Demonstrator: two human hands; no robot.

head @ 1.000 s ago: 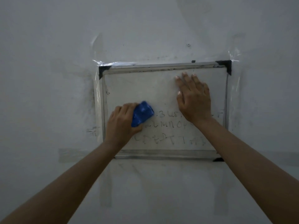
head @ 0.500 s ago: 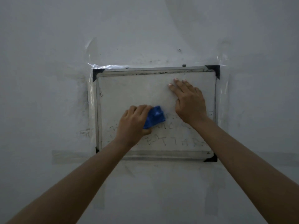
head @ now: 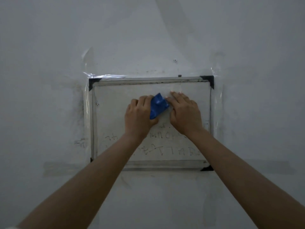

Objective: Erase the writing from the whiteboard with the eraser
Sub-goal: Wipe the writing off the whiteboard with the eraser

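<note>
Near the whiteboard's upper middle, your left hand grips the blue eraser, fingers curled round it, pressed to the board. Your right hand lies flat and empty just beside it. Writing fills the lower edge.

Eraser bright blue; whiteboard dull white w/ grey frame, black corner caps; writing dark grey; wall pale grey

whiteboard scrawl faint, illegible
</note>
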